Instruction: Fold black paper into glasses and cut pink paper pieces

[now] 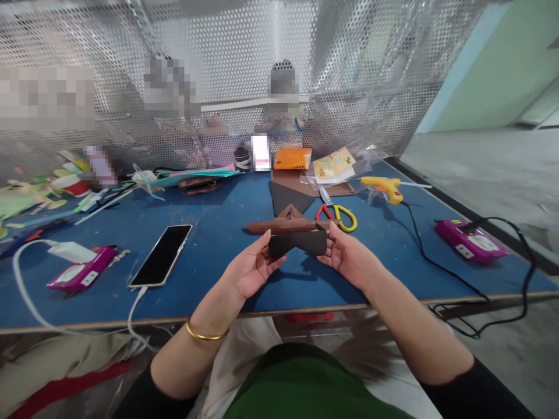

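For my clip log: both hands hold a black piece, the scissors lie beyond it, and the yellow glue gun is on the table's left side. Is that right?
Not quite: the head view shows the yellow glue gun on the right side of the table, not the left. The rest stands: the left hand and right hand hold the black piece, with the scissors beyond it.

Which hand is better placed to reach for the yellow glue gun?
Probably the right hand: it is on the glue gun's side and nearer than the left hand, though both hold the black piece.
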{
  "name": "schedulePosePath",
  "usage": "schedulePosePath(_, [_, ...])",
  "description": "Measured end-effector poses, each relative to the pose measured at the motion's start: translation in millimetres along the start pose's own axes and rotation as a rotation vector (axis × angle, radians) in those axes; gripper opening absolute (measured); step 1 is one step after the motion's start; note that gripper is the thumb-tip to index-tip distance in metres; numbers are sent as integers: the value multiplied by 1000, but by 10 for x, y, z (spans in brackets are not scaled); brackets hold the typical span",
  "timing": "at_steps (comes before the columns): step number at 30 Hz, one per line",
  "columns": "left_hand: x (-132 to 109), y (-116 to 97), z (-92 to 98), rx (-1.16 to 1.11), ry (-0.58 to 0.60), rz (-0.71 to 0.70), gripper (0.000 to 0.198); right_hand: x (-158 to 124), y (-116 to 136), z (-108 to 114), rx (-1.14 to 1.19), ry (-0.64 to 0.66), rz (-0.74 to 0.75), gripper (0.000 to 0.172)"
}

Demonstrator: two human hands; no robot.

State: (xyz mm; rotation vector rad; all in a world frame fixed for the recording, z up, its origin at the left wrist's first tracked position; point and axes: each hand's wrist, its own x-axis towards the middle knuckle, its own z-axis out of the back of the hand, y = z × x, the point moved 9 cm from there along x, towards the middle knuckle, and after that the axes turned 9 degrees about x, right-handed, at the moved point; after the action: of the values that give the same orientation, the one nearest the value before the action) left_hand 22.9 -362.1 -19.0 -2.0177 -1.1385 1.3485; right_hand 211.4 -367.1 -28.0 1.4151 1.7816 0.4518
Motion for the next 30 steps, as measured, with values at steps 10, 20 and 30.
schedulePosePath(10, [-56,-14,46,17,32,-21,31,-84,-65,49,-3,-49,57,14])
schedulePosePath(20, [-195,-23,244,286,50,-102,18,-261,-53,52,-145,-62,68,21])
schedulePosePath(30, [-171,-363,320,626,-85,-340,33,-209,58,42,-391,-121,247,24])
